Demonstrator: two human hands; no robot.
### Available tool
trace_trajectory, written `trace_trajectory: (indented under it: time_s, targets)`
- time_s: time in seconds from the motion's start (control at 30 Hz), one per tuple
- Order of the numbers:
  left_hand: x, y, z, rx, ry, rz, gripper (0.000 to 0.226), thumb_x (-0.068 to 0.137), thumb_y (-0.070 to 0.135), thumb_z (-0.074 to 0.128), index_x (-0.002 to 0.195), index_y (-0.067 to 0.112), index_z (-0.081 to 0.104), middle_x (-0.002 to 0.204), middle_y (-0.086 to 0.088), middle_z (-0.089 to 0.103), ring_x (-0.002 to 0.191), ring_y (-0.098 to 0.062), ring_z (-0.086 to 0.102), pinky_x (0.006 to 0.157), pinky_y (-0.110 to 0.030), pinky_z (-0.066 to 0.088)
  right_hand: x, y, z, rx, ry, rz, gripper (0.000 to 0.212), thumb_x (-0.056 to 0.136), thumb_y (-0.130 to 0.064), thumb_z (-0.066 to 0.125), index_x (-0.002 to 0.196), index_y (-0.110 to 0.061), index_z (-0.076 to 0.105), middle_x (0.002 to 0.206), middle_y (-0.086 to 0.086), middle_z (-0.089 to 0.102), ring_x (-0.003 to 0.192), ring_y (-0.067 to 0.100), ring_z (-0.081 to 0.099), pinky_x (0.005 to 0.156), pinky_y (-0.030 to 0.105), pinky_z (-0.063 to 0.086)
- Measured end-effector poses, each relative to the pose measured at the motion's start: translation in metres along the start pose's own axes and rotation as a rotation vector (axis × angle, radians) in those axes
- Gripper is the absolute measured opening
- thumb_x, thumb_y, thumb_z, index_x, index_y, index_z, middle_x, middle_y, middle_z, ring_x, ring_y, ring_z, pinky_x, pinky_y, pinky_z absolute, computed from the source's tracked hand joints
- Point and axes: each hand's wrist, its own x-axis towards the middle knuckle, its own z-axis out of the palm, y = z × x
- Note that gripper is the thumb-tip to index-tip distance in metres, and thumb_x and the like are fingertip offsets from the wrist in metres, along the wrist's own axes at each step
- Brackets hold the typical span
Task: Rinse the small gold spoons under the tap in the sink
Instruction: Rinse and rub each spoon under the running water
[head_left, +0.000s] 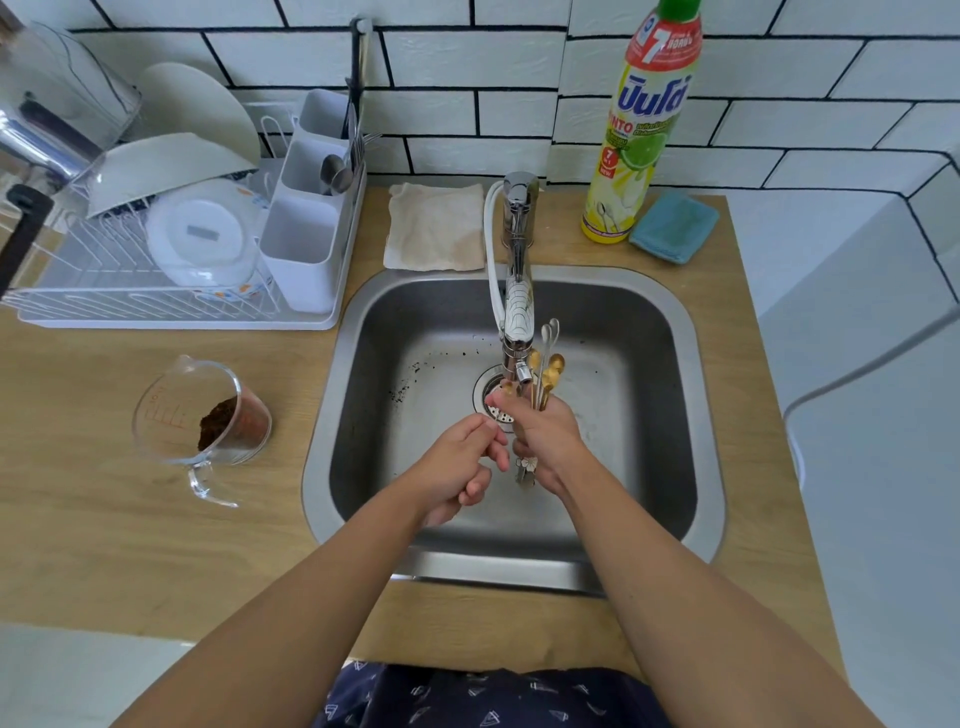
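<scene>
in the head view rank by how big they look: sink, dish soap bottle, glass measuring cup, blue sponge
1. sink
2. dish soap bottle
3. glass measuring cup
4. blue sponge

The bottle looks stretched at the wide-angle edge.

The sink (649, 332) is set in the counter (156, 545), with the tap (519, 270) rising from its back rim and reaching forward over the basin. Both hands are over the basin: the right hand (548, 441) grips the spoons (548, 371) upright just beside the tap's spout, and the left hand (457, 467) is just left of it, touching it. Behind the sink a cloth (436, 228) lies left of the tap; a bottle (639, 135) stands right of it, with a sponge (672, 226) just beside the bottle. Left of the sink sits a rack (104, 301) holding dishes (202, 239) and a caddy (306, 218). A jug (202, 421) stands in front of the rack.
</scene>
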Motion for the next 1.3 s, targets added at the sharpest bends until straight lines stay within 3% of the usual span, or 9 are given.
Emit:
trace_trajectory:
  time_s: [0.17, 0.3, 0.43, 0.6, 0.73, 1.03, 1.1, 1.2, 1.3]
  targets:
    - [-0.002, 0.002, 0.001, 0.038, -0.035, -0.037, 0.025, 0.110, 0.027, 0.037, 0.103, 0.008, 0.052, 0.074, -0.005, 0.063, 0.033, -0.008, 0.030, 0.032, -0.016, 0.020, 0.006, -0.003, 0.001, 0.072, 0.108, 0.040, 0.021, 0.104, -0.023, 0.055, 0.099, -0.012, 0.072, 0.083, 0.004, 0.080, 0.036, 0.005, 0.026, 0.034, 0.019, 0.025]
    - [0.001, 0.005, -0.004, -0.141, -0.033, -0.080, 0.023, 0.110, 0.025, 0.038, 0.101, 0.009, 0.053, 0.072, -0.003, 0.061, 0.031, -0.004, 0.029, 0.029, -0.013, 0.020, 0.000, -0.002, -0.001, 0.022, -0.067, 0.027, 0.018, 0.099, -0.027, 0.068, 0.086, -0.026, 0.081, 0.095, 0.009, 0.071, 0.045, 0.007, 0.027, 0.041, 0.021, 0.025]
    - [-0.001, 0.007, -0.012, -0.416, -0.119, -0.167, 0.023, 0.107, 0.026, 0.046, 0.096, 0.011, 0.060, 0.071, 0.000, 0.059, 0.030, 0.000, 0.031, 0.026, -0.011, 0.021, -0.001, -0.005, 0.000, 0.065, -0.028, 0.008, 0.018, 0.091, -0.024, 0.077, 0.103, -0.013, 0.071, 0.085, 0.002, 0.073, 0.042, 0.004, 0.032, 0.040, 0.019, 0.029]
    - [-0.003, 0.009, -0.013, 0.073, -0.076, -0.089, 0.029, 0.108, 0.033, 0.044, 0.106, 0.010, 0.062, 0.071, 0.000, 0.057, 0.045, -0.012, 0.053, 0.042, -0.021, 0.045, 0.000, -0.004, 0.000, -0.004, 0.097, -0.018, 0.017, 0.097, -0.029, 0.071, 0.086, -0.017, 0.068, 0.068, -0.004, 0.073, 0.036, 0.002, 0.035, 0.037, 0.018, 0.030]
    - [-0.003, 0.010, -0.011, 0.300, -0.007, -0.031, 0.032, 0.110, 0.029, 0.035, 0.117, 0.004, 0.054, 0.079, -0.005, 0.057, 0.043, -0.017, 0.058, 0.041, -0.025, 0.049, -0.003, 0.004, -0.001, -0.103, 0.064, -0.017, 0.026, 0.103, -0.033, 0.061, 0.101, -0.010, 0.073, 0.052, -0.016, 0.063, 0.036, 0.002, 0.034, 0.038, 0.018, 0.030]
    - [0.009, 0.005, -0.009, 0.177, 0.002, 0.041, 0.031, 0.108, 0.031, 0.043, 0.106, 0.007, 0.062, 0.068, 0.002, 0.058, 0.040, -0.011, 0.049, 0.039, -0.021, 0.040, -0.002, -0.005, 0.001, 0.038, -0.007, 0.057, 0.025, 0.104, -0.032, 0.060, 0.100, -0.011, 0.072, 0.082, 0.001, 0.079, 0.038, 0.003, 0.032, 0.037, 0.019, 0.027]
    - [0.020, 0.009, -0.006, 0.113, 0.087, 0.065, 0.027, 0.105, 0.030, 0.052, 0.097, 0.010, 0.067, 0.063, 0.003, 0.057, 0.041, -0.010, 0.052, 0.040, -0.021, 0.042, -0.004, -0.007, -0.004, 0.067, -0.054, 0.051, 0.019, 0.102, -0.025, 0.064, 0.096, -0.014, 0.078, 0.069, -0.005, 0.071, 0.040, 0.004, 0.027, 0.037, 0.019, 0.025]
    - [0.036, 0.013, -0.001, 0.039, 0.159, 0.077, 0.019, 0.097, 0.028, 0.067, 0.091, 0.010, 0.069, 0.064, -0.001, 0.062, 0.049, -0.011, 0.063, 0.049, -0.022, 0.053, -0.001, -0.014, -0.014, 0.086, 0.088, -0.021, 0.030, 0.100, -0.020, 0.067, 0.073, -0.023, 0.079, 0.055, -0.008, 0.056, 0.038, 0.003, 0.025, 0.036, 0.019, 0.023]
    - [0.045, 0.011, 0.006, -0.029, 0.081, 0.073, 0.007, 0.100, 0.016, 0.063, 0.103, 0.010, 0.066, 0.074, -0.005, 0.070, 0.063, -0.014, 0.071, 0.059, -0.022, 0.057, 0.006, -0.023, -0.027, 0.253, 0.242, -0.084, 0.021, 0.104, -0.023, 0.061, 0.091, -0.011, 0.073, 0.077, 0.003, 0.068, 0.037, 0.002, 0.023, 0.036, 0.019, 0.022]
